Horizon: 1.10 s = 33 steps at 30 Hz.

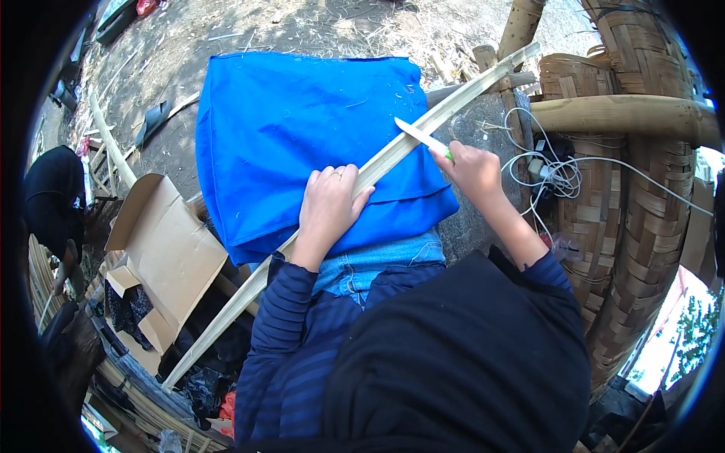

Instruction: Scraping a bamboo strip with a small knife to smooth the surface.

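Where a bright blue fabric cloth (302,121) is spread, a long, narrow, pale yellowish strip of split bamboo (389,157), streaked lengthwise, is laid diagonally across it. The strip is held beneath the left hand (330,208), fingers close together, thumb apart; a pale-bladed, green-handled knife (420,136), angled across it, is gripped by the right hand's (472,174) curled fingers.

The left hand (328,205) lies back upward, its fingers (331,175) curled and thumb (363,199) angled rightward. The right hand (471,171) is clenched in a fist-like grip, its forearm (515,230) (bare near the wrist) slanting up and leftward.
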Motion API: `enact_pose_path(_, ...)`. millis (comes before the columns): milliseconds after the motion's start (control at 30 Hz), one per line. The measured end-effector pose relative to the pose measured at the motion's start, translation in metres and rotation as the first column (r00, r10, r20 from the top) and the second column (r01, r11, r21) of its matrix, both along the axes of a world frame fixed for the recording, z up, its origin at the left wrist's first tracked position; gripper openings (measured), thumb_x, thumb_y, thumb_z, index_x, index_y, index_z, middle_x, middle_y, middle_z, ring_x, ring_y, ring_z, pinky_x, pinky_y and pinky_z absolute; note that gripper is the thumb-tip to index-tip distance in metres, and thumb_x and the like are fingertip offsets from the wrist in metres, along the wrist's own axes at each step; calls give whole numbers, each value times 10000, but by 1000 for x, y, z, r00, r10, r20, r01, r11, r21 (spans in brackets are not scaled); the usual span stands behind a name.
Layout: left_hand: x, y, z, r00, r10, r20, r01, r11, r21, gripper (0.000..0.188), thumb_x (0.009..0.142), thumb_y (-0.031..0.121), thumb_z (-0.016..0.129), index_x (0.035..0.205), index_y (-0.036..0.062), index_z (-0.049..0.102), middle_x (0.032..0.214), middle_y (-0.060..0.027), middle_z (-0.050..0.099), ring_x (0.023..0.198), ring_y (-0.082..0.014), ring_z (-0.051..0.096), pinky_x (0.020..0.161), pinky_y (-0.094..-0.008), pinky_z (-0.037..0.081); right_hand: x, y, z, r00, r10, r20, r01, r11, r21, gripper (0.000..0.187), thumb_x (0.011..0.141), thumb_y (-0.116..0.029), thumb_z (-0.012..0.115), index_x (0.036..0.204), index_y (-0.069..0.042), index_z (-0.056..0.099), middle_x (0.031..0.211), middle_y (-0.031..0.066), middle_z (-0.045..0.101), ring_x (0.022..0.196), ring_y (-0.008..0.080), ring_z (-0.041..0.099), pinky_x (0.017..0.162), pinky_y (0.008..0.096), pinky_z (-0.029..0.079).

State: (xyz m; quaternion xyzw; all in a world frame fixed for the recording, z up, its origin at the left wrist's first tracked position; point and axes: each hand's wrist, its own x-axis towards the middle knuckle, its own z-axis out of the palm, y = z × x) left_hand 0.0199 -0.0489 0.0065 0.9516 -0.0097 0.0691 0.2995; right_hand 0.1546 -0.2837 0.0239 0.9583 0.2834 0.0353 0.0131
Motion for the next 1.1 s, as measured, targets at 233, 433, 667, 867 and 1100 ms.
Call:
enact_pose_path(233,-1,-2,0,1000,18,18,-18,1000,18,309,784,300,692,808,46,518,702,-109,551,725,-268,539,665,-371,385,-9,4,-11,999,3,34,-4,999,36,393,838,-430,626,652,-110,496,551,90,562,481,278,585,428,381,444)
enact_pose_path(433,-1,-4,-1,999,12,45,-13,1000,24,308,774,289,702,804,45,515,697,-109,550,718,-268,540,663,-371,385,7,-2,-13,996,44,81,-43,999,-13,402,865,-442,588,656,-107,514,533,100,562,500,286,606,433,399,460)
enact_pose_path(667,-1,-3,-5,1000,1,18,-2,999,51,297,774,297,695,801,57,521,711,-90,554,735,-247,543,670,-364,389,-15,13,-9,988,141,67,-142,990,0,442,854,-483,584,635,-101,544,521,97,581,456,267,607,403,368,460)
enact_pose_path(867,-3,-1,-3,1000,11,29,-11,1000,9,311,780,294,697,793,43,513,698,-115,549,723,-277,541,668,-376,388,-16,22,-10,999,26,-35,-24,998,57,463,883,-506,527,668,-96,530,554,112,580,526,284,619,455,394,468)
enact_pose_path(1100,0,-1,-1,998,8,64,-8,1000,8,312,783,297,694,792,43,513,696,-117,548,719,-281,538,670,-380,387,6,20,-1,994,-60,-89,72,988,136,460,888,-467,542,665,-65,523,563,157,573,533,350,598,487,447,457)
